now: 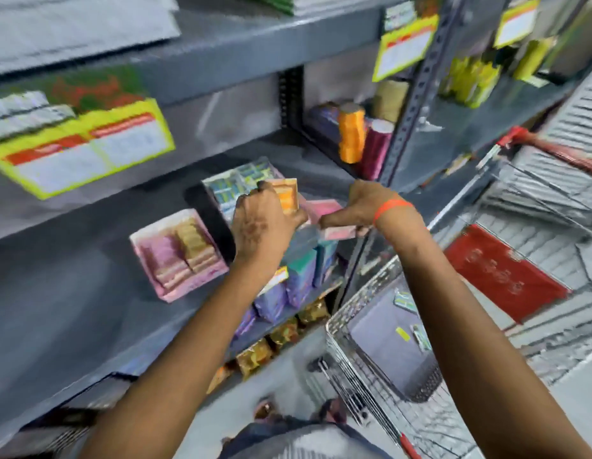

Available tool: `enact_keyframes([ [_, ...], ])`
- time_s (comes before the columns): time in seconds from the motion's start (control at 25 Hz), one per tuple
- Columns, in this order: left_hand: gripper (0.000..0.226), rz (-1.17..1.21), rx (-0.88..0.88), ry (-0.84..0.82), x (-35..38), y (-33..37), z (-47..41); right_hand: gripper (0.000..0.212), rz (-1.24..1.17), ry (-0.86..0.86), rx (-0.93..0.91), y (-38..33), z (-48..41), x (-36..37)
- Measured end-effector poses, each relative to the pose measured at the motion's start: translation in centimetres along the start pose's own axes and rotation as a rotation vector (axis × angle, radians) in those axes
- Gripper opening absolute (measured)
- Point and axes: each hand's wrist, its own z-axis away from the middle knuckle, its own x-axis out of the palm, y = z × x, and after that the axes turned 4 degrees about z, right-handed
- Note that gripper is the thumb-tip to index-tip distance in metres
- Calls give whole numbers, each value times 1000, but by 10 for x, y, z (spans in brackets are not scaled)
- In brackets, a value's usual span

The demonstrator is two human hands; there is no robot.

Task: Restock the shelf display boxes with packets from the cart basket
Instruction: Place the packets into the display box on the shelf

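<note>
I judge this the loading step. Leftmost, a pink cardboard display box [178, 253] sits on the grey metal shelf [72, 309], part filled with flat stacks. My left hand [261, 226] pinches orange packets [288, 197]; my right hand [357, 207] grips a pink box [334, 220] beside it. Next I should seat them squarely. The wire cart basket [354, 376] is lower right.
</note>
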Motion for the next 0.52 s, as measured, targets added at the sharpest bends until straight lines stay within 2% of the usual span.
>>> enact_keyframes([
  [0.32,58,-60,-373,87,-40,-128,20,61,48,-24,-313,-126,-18,52],
  [0.52,48,-125,-391,94,-29,-170,17,51,21,-11,-368,-160,-23,85],
])
